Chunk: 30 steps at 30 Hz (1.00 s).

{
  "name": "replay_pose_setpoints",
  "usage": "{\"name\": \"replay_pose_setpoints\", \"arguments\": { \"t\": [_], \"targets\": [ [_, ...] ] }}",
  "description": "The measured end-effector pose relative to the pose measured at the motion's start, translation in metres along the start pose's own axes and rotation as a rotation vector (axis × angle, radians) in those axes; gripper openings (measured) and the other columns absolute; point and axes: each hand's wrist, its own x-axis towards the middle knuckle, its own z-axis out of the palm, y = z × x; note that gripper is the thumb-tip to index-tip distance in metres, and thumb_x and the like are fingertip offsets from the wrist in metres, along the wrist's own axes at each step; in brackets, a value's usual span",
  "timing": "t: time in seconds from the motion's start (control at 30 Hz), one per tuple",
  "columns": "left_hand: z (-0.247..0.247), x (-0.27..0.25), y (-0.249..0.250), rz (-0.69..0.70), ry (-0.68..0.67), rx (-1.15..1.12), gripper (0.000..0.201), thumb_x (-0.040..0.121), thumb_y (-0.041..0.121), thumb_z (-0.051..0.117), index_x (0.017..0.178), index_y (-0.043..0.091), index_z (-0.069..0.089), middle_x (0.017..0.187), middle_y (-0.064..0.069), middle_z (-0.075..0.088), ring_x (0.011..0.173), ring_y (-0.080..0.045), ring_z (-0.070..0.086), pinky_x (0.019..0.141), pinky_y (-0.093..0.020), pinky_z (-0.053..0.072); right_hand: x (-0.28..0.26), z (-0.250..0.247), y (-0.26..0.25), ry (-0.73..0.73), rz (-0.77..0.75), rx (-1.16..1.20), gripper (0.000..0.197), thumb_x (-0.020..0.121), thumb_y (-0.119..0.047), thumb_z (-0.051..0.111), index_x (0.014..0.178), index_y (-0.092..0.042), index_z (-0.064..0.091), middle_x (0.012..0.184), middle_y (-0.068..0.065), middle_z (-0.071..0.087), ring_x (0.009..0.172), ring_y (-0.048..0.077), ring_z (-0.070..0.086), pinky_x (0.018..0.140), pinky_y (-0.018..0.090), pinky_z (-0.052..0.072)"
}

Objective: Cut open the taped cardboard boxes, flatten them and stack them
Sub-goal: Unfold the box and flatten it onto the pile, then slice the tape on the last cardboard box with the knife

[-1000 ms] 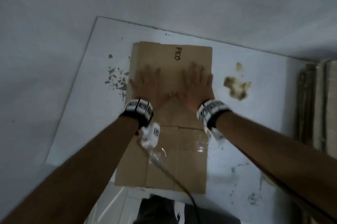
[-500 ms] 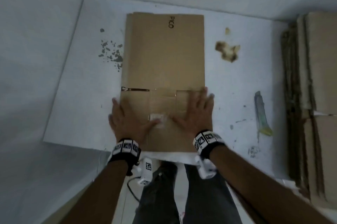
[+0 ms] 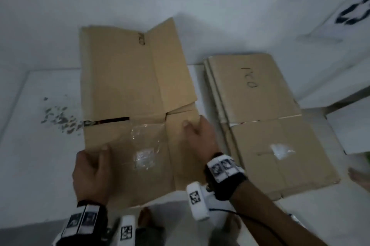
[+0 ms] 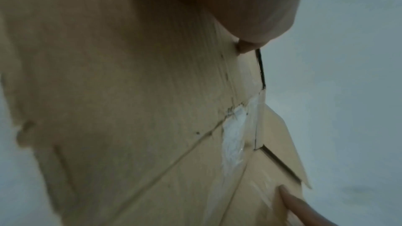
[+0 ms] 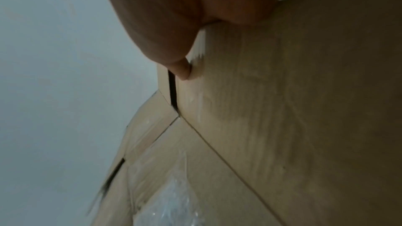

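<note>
A flattened brown cardboard box (image 3: pixel 128 85) with clear tape remnants is lifted off the white surface, tilted up toward me. My left hand (image 3: pixel 94 167) grips its lower left edge, thumb on top. My right hand (image 3: pixel 198 133) grips the right edge near a flap fold, thumb on the face. To the right lies a stack of flattened boxes (image 3: pixel 266 117) on the floor, its top sheet marked with handwriting. In the left wrist view the held box (image 4: pixel 130 109) fills the frame under my palm. The right wrist view shows the same box (image 5: pixel 282 109) with my thumb on it.
A white board (image 3: pixel 40 145) with dark paint flecks lies under and left of the held box. White walls rise behind. A cable runs from my right wrist device. My feet and legs show at the bottom edge.
Both hands went from pressing flat on the box to gripping its sides. The box has come up off the board, and the view has swung right to show the stack.
</note>
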Motion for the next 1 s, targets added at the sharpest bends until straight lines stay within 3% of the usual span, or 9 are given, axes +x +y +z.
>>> {"name": "replay_pose_setpoints", "arguments": {
  "t": [0.13,0.2,0.3,0.37,0.43,0.53,0.63,0.87,1.0],
  "targets": [
    [0.067,-0.07,0.089,0.153,-0.122,-0.172,0.039,0.082,0.045,0.052,0.093,0.007,0.051,0.079,-0.002,0.054,0.075,-0.023,0.05,0.071,-0.035,0.035,-0.006,-0.169,0.012,0.219,-0.072,0.052,0.053,0.094,-0.028,0.067,0.14,-0.016,0.043,0.104,-0.007,0.057,0.096,0.012,0.052,0.079,0.016,0.034],
    [0.117,-0.109,0.132,0.195,-0.211,-0.188,0.033,0.084,0.038,0.055,0.098,0.008,0.051,0.08,0.003,0.053,0.075,-0.019,0.049,0.07,-0.032,0.033,-0.001,-0.245,0.036,0.271,-0.065,0.023,0.064,0.091,-0.027,0.069,0.146,-0.019,0.038,0.119,-0.004,0.057,0.106,0.015,0.052,0.087,0.019,0.038],
    [0.19,-0.155,0.168,0.186,-0.324,-0.1,0.039,0.094,0.018,0.063,0.126,0.003,0.048,0.105,-0.003,0.055,0.093,-0.021,0.052,0.079,-0.028,0.036,0.025,-0.313,0.095,0.238,-0.019,-0.098,0.082,0.082,-0.022,0.07,0.153,-0.018,0.03,0.141,0.01,0.047,0.128,0.027,0.046,0.102,0.033,0.04],
    [0.235,-0.171,0.167,0.16,-0.417,-0.005,0.064,0.091,0.015,0.065,0.145,0.003,0.034,0.131,-0.01,0.049,0.119,-0.026,0.052,0.092,-0.033,0.042,0.048,-0.331,0.135,0.161,-0.002,-0.184,0.087,0.081,-0.014,0.069,0.155,-0.016,0.023,0.141,0.011,0.039,0.125,0.03,0.045,0.094,0.03,0.038],
    [0.272,-0.183,0.16,0.158,-0.51,0.232,0.097,0.087,0.031,0.071,0.158,0.009,0.009,0.158,-0.017,0.023,0.148,-0.033,0.024,0.115,-0.044,0.032,0.068,-0.333,0.169,0.093,0.004,-0.307,0.091,0.082,-0.017,0.067,0.157,-0.017,0.014,0.142,0.014,0.033,0.12,0.037,0.049,0.092,0.034,0.042],
    [0.303,-0.208,0.147,0.298,-0.654,0.674,0.128,0.07,0.083,0.062,0.157,0.035,-0.019,0.166,-0.009,-0.021,0.153,-0.039,-0.008,0.121,-0.06,0.007,0.088,-0.327,0.22,-0.093,0.064,-0.726,0.104,0.078,-0.065,0.062,0.156,-0.027,0.004,0.16,0.02,0.013,0.139,0.045,0.031,0.112,0.054,0.033],
    [0.323,-0.22,0.133,0.388,-0.811,0.801,0.13,0.053,0.106,0.037,0.147,0.051,-0.033,0.154,0.001,-0.048,0.144,-0.042,-0.038,0.117,-0.069,-0.009,0.096,-0.325,0.264,-0.322,0.099,-0.821,0.116,0.074,-0.09,0.044,0.157,-0.036,-0.015,0.164,0.013,-0.025,0.152,0.044,-0.007,0.119,0.064,0.01],
    [0.337,-0.214,0.134,0.314,-0.816,0.913,0.136,0.041,0.112,0.029,0.145,0.051,-0.035,0.151,0.004,-0.052,0.146,-0.041,-0.035,0.12,-0.068,-0.002,0.106,-0.323,0.279,-0.365,0.081,-0.802,0.115,0.075,-0.092,0.038,0.154,-0.035,-0.025,0.158,0.013,-0.037,0.149,0.045,-0.02,0.119,0.067,0.004],
    [0.345,-0.235,0.186,0.248,-0.728,1.178,0.133,0.06,0.099,0.048,0.159,0.032,-0.009,0.168,-0.013,-0.011,0.151,-0.05,-0.007,0.119,-0.065,0.003,0.105,-0.344,0.268,-0.386,0.05,-0.719,0.105,0.083,-0.08,0.047,0.159,-0.031,-0.007,0.166,0.013,-0.019,0.152,0.043,-0.005,0.119,0.065,0.014]
  ]
}}
